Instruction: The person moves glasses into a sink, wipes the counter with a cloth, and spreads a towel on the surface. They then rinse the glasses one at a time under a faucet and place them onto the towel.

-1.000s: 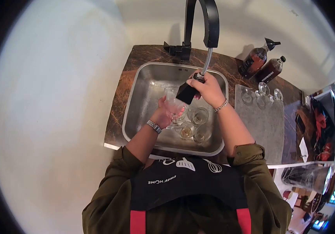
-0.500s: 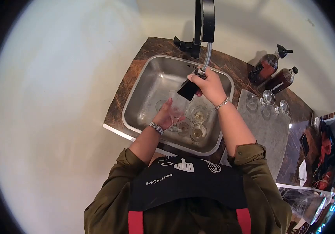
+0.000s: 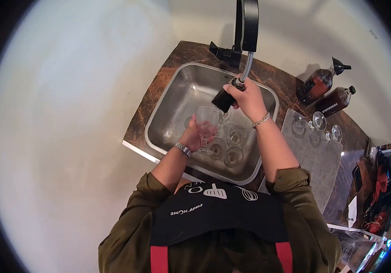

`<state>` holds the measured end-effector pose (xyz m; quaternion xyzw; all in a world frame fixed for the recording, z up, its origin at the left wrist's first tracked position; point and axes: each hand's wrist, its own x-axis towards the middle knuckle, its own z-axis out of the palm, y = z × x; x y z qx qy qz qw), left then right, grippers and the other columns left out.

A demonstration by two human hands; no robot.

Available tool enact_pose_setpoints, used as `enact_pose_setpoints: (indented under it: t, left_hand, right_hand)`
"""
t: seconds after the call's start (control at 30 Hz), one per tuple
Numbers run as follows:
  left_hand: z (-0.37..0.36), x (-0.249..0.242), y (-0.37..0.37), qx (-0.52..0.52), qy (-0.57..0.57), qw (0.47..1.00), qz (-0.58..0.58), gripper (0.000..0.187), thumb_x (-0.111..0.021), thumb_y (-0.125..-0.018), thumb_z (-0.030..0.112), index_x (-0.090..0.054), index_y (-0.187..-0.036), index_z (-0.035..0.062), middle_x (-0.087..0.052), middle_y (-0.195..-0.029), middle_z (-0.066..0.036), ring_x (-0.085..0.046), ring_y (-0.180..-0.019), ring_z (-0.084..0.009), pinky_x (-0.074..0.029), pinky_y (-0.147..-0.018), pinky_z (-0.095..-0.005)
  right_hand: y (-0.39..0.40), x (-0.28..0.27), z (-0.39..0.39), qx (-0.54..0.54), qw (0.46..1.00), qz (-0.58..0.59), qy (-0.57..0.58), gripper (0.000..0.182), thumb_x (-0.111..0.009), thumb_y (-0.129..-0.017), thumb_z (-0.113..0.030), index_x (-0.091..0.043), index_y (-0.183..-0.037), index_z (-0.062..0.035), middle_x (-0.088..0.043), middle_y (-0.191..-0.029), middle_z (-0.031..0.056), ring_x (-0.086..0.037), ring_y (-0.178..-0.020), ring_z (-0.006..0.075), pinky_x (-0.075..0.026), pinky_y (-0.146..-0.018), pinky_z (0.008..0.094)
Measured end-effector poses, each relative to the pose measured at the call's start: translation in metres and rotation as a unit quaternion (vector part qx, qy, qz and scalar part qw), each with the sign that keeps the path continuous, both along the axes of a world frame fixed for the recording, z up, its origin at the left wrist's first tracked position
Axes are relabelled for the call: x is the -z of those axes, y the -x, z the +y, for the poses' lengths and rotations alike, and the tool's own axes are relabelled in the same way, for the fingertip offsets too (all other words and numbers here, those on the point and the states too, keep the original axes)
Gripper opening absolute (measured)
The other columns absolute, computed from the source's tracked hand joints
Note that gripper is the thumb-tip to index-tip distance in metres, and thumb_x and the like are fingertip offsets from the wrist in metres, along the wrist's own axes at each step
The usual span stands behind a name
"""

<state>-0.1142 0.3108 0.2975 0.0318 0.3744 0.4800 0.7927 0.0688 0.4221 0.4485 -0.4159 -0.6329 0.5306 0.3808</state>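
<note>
In my left hand (image 3: pixel 192 137) is a clear stemmed glass (image 3: pixel 207 116), its bowl pointing up and away from me, with my fingers wrapped round it. My right hand (image 3: pixel 252 102) grips the black faucet spray head (image 3: pixel 224 100), its outlet angled down just above and right of the glass's rim. Whether water is running I cannot make out clearly. Below both hands, several clear glasses (image 3: pixel 234 156) stand in the metal sink (image 3: pixel 168 102). A silvery hose (image 3: pixel 247 66) joins the spray head to the black faucet (image 3: pixel 250 27).
Right of the sink, two stemmed glasses (image 3: pixel 318 121) rest upside down on a grey mat (image 3: pixel 311 159). Behind them are two dark bottles, one (image 3: pixel 316 86) with a black funnel on top, the other (image 3: pixel 335 101) capped. A brown marbled counter (image 3: pixel 159 84) surrounds the sink.
The spray head has drawn back from the glass's mouth, so the rim now shows whole. My left hand keeps hold of the glass, and the view has shifted slightly.
</note>
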Motion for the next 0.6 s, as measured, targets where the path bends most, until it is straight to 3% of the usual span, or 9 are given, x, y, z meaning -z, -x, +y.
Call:
enact_pose_setpoints:
  t: [0.07, 0.13, 0.2, 0.27, 0.33, 0.4, 0.47, 0.53, 0.6]
  left_hand:
    - [0.001, -0.001, -0.005, -0.041, -0.011, 0.991, 0.128, 0.069, -0.046, -0.086, 0.066, -0.038, -0.128, 0.0121, -0.054, -0.112, -0.009, -0.059, -0.101, -0.0271, -0.054, -0.076, -0.0421]
    - [0.004, 0.001, -0.007, -0.026, -0.043, 0.989, 0.136, 0.069, -0.041, -0.087, 0.067, -0.039, -0.128, 0.0114, -0.054, -0.114, -0.010, -0.059, -0.101, -0.0265, -0.053, -0.075, -0.0409]
    - [0.004, -0.004, -0.006, -0.010, -0.071, 0.988, 0.140, 0.070, -0.037, -0.088, 0.068, -0.039, -0.128, 0.0107, -0.054, -0.115, -0.011, -0.059, -0.101, -0.0260, -0.053, -0.073, -0.0397]
    - [0.005, -0.016, -0.002, 0.003, -0.043, 0.998, 0.050, 0.067, -0.042, -0.089, 0.064, -0.039, -0.128, 0.0094, -0.053, -0.118, -0.011, -0.059, -0.097, -0.0259, -0.053, -0.074, -0.0385]
    - [0.004, -0.022, -0.005, -0.013, -0.033, 0.998, 0.055, 0.066, -0.047, -0.089, 0.058, -0.036, -0.131, 0.0090, -0.052, -0.118, -0.011, -0.059, -0.097, -0.0264, -0.052, -0.075, -0.0372]
    - [-0.001, -0.022, -0.007, -0.028, -0.021, 0.998, 0.061, 0.065, -0.052, -0.090, 0.052, -0.033, -0.134, 0.0086, -0.052, -0.119, -0.011, -0.059, -0.097, -0.0269, -0.051, -0.077, -0.0360]
    - [-0.004, -0.018, -0.008, -0.010, -0.107, 0.976, 0.187, 0.066, -0.067, -0.084, 0.039, -0.033, -0.133, 0.0090, -0.052, -0.117, -0.011, -0.059, -0.098, -0.0273, -0.051, -0.077, -0.0360]
    - [-0.003, -0.019, -0.005, 0.000, -0.107, 0.973, 0.206, 0.070, -0.072, -0.080, 0.031, -0.033, -0.133, 0.0082, -0.052, -0.118, -0.011, -0.059, -0.099, -0.0263, -0.051, -0.079, -0.0357]
    - [-0.002, -0.024, 0.000, 0.009, -0.105, 0.968, 0.227, 0.075, -0.077, -0.075, 0.023, -0.033, -0.134, 0.0074, -0.051, -0.118, -0.011, -0.058, -0.100, -0.0252, -0.051, -0.080, -0.0354]
  right_hand:
    - [-0.003, 0.000, 0.003, -0.010, 1.000, -0.008, 0.002, 0.030, -0.072, -0.076, -0.025, -0.056, -0.085, -0.0017, -0.057, -0.064, 0.0039, -0.053, -0.047, 0.0112, -0.043, -0.045, 0.0275]
    - [-0.002, -0.001, 0.005, -0.019, 1.000, -0.013, 0.005, 0.029, -0.072, -0.076, -0.026, -0.056, -0.085, -0.0020, -0.056, -0.064, 0.0038, -0.053, -0.047, 0.0112, -0.043, -0.045, 0.0275]
    - [0.000, -0.001, 0.001, -0.048, 0.999, 0.019, 0.017, 0.023, -0.070, -0.080, -0.020, -0.054, -0.085, -0.0041, -0.053, -0.063, 0.0002, -0.052, -0.045, 0.0082, -0.042, -0.041, 0.0221]
    - [-0.004, 0.001, 0.004, -0.022, 1.000, -0.007, -0.002, 0.027, -0.071, -0.078, -0.024, -0.055, -0.085, -0.0032, -0.055, -0.065, 0.0025, -0.053, -0.047, 0.0099, -0.043, -0.043, 0.0245]
    - [-0.003, -0.002, 0.005, 0.004, 0.999, -0.030, -0.024, 0.031, -0.072, -0.076, -0.027, -0.056, -0.086, -0.0023, -0.057, -0.067, 0.0048, -0.055, -0.048, 0.0117, -0.044, -0.045, 0.0269]
    - [-0.003, -0.004, 0.001, -0.045, 0.998, 0.021, 0.031, 0.032, -0.072, -0.076, -0.028, -0.056, -0.086, -0.0018, -0.058, -0.068, 0.0051, -0.055, -0.048, 0.0115, -0.044, -0.044, 0.0261]
    - [-0.001, 0.010, 0.006, -0.007, 1.000, 0.001, -0.019, 0.032, -0.072, -0.076, -0.027, -0.056, -0.087, -0.0013, -0.058, -0.068, 0.0049, -0.055, -0.048, 0.0113, -0.044, -0.043, 0.0257]
    - [0.000, 0.004, 0.005, 0.030, 0.997, -0.019, -0.071, 0.033, -0.072, -0.077, -0.027, -0.056, -0.088, -0.0008, -0.058, -0.069, 0.0047, -0.055, -0.047, 0.0111, -0.044, -0.043, 0.0253]
    - [-0.005, -0.006, 0.003, -0.044, 0.999, 0.006, 0.031, 0.032, -0.072, -0.076, -0.026, -0.056, -0.087, -0.0003, -0.058, -0.068, 0.0045, -0.055, -0.048, 0.0113, -0.045, -0.043, 0.0250]
